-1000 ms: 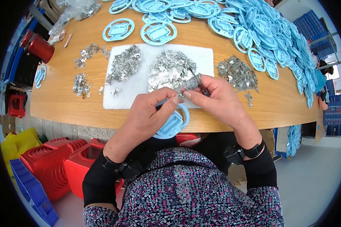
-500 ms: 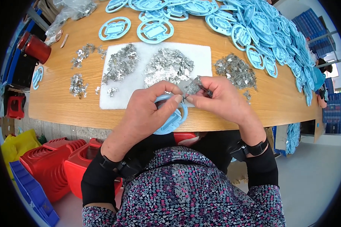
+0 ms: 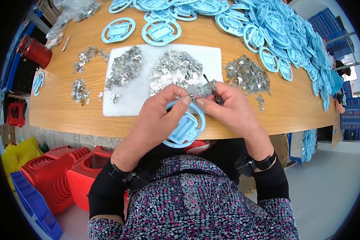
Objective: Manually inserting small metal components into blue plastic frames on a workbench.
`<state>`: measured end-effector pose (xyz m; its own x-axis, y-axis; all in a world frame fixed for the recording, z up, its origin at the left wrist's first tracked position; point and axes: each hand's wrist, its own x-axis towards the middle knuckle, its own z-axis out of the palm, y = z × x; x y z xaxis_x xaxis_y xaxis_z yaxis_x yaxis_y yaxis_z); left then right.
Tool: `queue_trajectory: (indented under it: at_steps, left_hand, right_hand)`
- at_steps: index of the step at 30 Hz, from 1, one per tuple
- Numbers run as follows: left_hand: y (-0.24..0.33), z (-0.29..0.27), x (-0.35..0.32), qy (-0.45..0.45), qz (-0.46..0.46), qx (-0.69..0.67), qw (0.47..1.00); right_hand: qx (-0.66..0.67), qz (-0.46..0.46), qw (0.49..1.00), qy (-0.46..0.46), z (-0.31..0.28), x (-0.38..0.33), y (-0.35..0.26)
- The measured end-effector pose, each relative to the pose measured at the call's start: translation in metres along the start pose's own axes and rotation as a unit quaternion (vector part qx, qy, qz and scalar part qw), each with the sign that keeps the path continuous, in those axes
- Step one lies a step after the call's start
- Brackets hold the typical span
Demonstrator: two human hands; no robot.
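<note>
My left hand (image 3: 156, 114) is closed, pinching the upper rim of a light blue oval plastic frame (image 3: 185, 130), which hangs tilted at the table's front edge. My right hand (image 3: 233, 108) meets it at that rim, with its thumb and finger pressed close to the left fingertips. Within the right hand sits a slim dark-tipped tool (image 3: 212, 89) beside a grey, silvery wrapped piece (image 3: 204, 91). Whatever tiny part lies between the fingertips is too small to make out. Just beyond, small silver metal clips (image 3: 176, 70) lie heaped on a white foam sheet (image 3: 124, 107).
Blue frames (image 3: 274, 30) are piled along the back and right. More metal clips (image 3: 248, 74) lie right of the sheet, and small clusters (image 3: 81, 91) left of it. A red canister (image 3: 35, 52) stands at left; red stools (image 3: 54, 172) and a blue bin (image 3: 34, 204) are below.
The blue frame has swung outward and shows more of its face. The dark tool in my right hand has turned, its tip now pointing away from me. Both hands stay together.
</note>
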<state>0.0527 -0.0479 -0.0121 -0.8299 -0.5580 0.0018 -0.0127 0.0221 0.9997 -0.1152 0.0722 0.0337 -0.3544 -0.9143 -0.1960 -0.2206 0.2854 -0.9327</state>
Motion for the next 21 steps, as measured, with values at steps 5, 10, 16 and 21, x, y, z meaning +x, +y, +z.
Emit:
queue_trajectory:
  at_steps: [5, 10, 16, 21]
  left_hand:
    - [0.007, 0.003, 0.001, -0.034, -0.028, -0.004, 0.999]
    - [0.005, 0.005, 0.001, -0.006, -0.033, 0.036, 0.999]
    - [0.008, 0.008, 0.002, 0.014, -0.041, 0.076, 0.996]
    - [0.009, 0.01, 0.003, 0.022, -0.046, 0.1, 0.994]
  right_hand:
    - [0.048, 0.034, 0.998, 0.007, 0.0, 0.001, 0.009]
    - [-0.01, 0.012, 1.0, 0.007, -0.009, -0.01, 0.007]
    - [-0.122, -0.049, 0.991, -0.007, -0.007, -0.017, 0.009]
    - [-0.214, -0.1, 0.972, 0.006, -0.006, -0.017, 0.004]
